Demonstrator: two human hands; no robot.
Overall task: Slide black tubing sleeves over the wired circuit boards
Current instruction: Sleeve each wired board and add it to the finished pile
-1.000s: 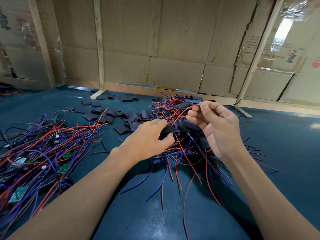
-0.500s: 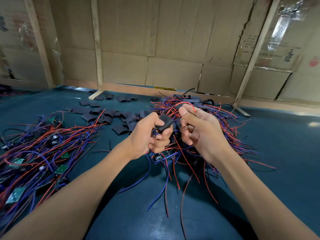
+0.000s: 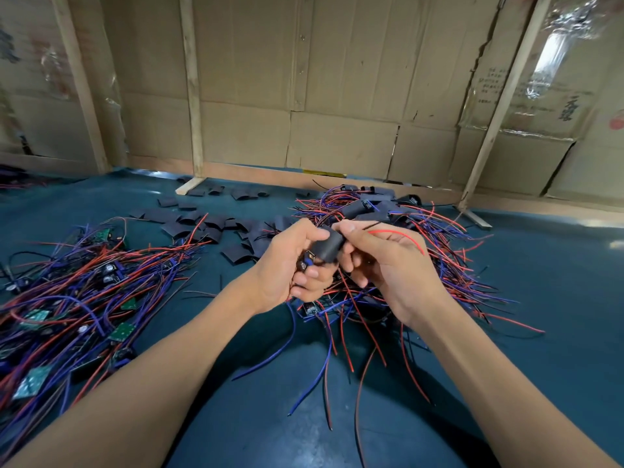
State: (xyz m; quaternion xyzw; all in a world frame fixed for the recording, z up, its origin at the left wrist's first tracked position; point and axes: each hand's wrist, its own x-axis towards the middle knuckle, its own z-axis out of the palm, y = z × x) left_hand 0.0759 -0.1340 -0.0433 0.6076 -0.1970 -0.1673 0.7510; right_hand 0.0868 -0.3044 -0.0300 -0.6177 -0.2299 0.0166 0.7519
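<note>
Moved since a second ago: both hands have lifted off the heap and closed together, our left hand [image 3: 290, 261] now curled round a black sleeve [image 3: 329, 246] and the circuit board [image 3: 309, 260] half inside its lower mouth. Right hand [image 3: 381, 261] pinches the sleeve's upper end, red wire [image 3: 398, 235] emerging. We judge it best to keep the leads taut and ease the sleeve down evenly.

A dark teal table [image 3: 557, 298] fills the foreground; behind it stand cardboard walls [image 3: 337, 96] braced by pale wooden battens [image 3: 192, 96]; clear tape [image 3: 553, 52] glints at upper right.
</note>
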